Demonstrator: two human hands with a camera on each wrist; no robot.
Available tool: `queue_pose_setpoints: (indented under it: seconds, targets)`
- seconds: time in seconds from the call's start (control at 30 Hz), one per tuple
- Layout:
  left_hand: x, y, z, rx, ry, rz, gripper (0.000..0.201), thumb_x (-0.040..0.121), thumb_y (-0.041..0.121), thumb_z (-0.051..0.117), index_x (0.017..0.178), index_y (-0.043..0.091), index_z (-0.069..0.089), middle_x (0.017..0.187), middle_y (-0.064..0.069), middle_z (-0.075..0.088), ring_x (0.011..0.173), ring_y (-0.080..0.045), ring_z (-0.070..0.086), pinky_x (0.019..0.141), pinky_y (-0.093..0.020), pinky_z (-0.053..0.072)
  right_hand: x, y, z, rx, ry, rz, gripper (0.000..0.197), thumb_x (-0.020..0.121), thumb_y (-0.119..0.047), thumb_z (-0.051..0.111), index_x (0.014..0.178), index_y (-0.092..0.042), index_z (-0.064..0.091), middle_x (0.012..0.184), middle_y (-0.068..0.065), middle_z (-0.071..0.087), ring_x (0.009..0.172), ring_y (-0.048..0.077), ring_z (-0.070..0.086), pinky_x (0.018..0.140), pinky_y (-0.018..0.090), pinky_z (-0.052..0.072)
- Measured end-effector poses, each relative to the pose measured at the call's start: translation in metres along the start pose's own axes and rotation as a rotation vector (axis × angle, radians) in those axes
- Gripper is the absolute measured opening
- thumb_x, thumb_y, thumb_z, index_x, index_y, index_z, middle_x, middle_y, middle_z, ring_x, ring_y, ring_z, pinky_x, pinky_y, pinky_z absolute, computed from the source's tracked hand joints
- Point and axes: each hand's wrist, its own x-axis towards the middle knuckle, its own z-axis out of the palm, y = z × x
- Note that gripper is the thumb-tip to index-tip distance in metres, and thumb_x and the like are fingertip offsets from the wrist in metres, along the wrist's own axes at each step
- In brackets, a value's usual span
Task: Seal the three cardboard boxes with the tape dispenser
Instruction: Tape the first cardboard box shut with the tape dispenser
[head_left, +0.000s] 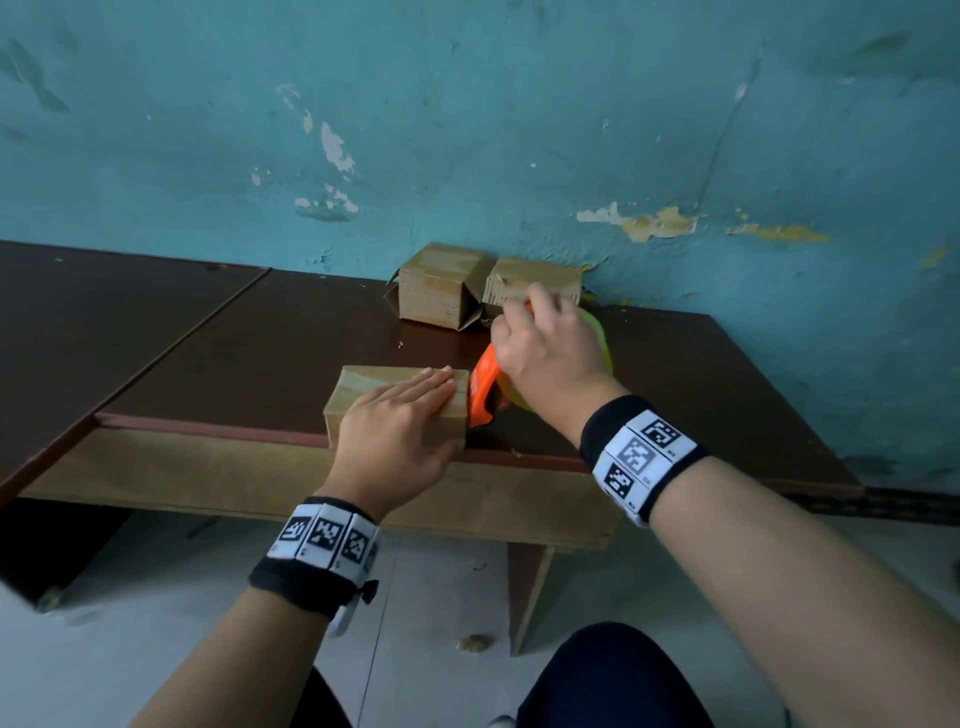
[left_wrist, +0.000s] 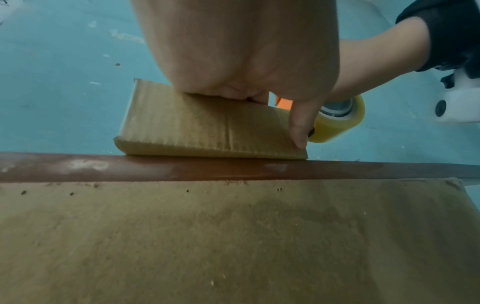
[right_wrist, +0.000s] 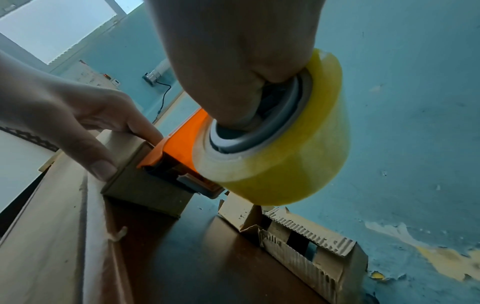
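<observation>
Nearest the surface (head_left: 260, 338) edge, one cardboard box (head_left: 363, 387) was pressed flat-fingered by the left hand (head_left: 400, 421) while the tape dispenser (head_left: 483, 387), gripped by the right hand (head_left: 540, 353), met its end; two boxes (head_left: 488, 288) behind seemingly remained unsealed.

Dispenser handle (head_left: 524, 312) — hidden by fingers

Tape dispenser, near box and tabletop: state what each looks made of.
Tape dispenser: glossy orange plastic, seemingly; its roll is clear yellowish film. Near box: matte brown corrugated cardboard, faint ribbing on its side. Tabletop: dark brown, slightly shiny, probably laminated board; pale unfinished apron below.
</observation>
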Motion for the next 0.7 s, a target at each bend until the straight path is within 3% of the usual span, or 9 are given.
queue_pose_setpoints:
  seconds: [0.23, 0.5, 0.63, 0.7]
  targets:
    - [0.000, 0.003, -0.007, 0.000, -0.020, -0.034, 0.070, 0.077, 0.049, 0.078, 0.141, 0.024, 0.064, 0.147, 0.008, 0.060, 0.138, -0.009, 0.054, 0.109, -0.036, 0.045, 0.009, -0.008, 0.004, 0.006, 0.018, -0.013, 0.020, 0.063, 0.017, 0.065, 0.068, -0.002, 0.070, 0.069, 0.014, 0.064, 0.069, 0.033, 0.065, 0.062, 0.038, 0.056]
    - [0.002, 0.001, -0.007, -0.039, -0.014, -0.068, 0.069, 0.072, 0.045, 0.081, 0.136, 0.023, 0.067, 0.145, 0.009, 0.061, 0.137, -0.009, 0.055, 0.107, -0.042, 0.051, 0.004, -0.008, 0.000, 0.045, -0.055, -0.036, 0.015, 0.068, 0.010, 0.070, 0.074, -0.002, 0.074, 0.075, 0.014, 0.068, 0.077, 0.036, 0.067, 0.066, 0.040, 0.058]
    - [0.002, -0.001, -0.011, -0.031, -0.046, -0.025, 0.074, 0.071, 0.047, 0.078, 0.139, 0.021, 0.065, 0.148, 0.006, 0.059, 0.138, -0.012, 0.054, 0.106, -0.046, 0.052, 0.017, -0.013, -0.006, 0.033, -0.035, -0.095, 0.023, 0.072, 0.016, 0.056, 0.072, 0.000, 0.073, 0.073, 0.015, 0.066, 0.076, 0.037, 0.067, 0.071, 0.046, 0.060]
    - [0.003, -0.004, -0.016, -0.028, -0.103, -0.028, 0.092, 0.064, 0.055, 0.086, 0.146, 0.022, 0.058, 0.154, 0.008, 0.052, 0.143, -0.010, 0.048, 0.113, -0.044, 0.047, 0.020, -0.014, -0.005, 0.044, -0.041, -0.106, 0.032, 0.074, 0.018, 0.047, 0.071, 0.000, 0.072, 0.071, 0.016, 0.065, 0.074, 0.037, 0.066, 0.070, 0.047, 0.060]
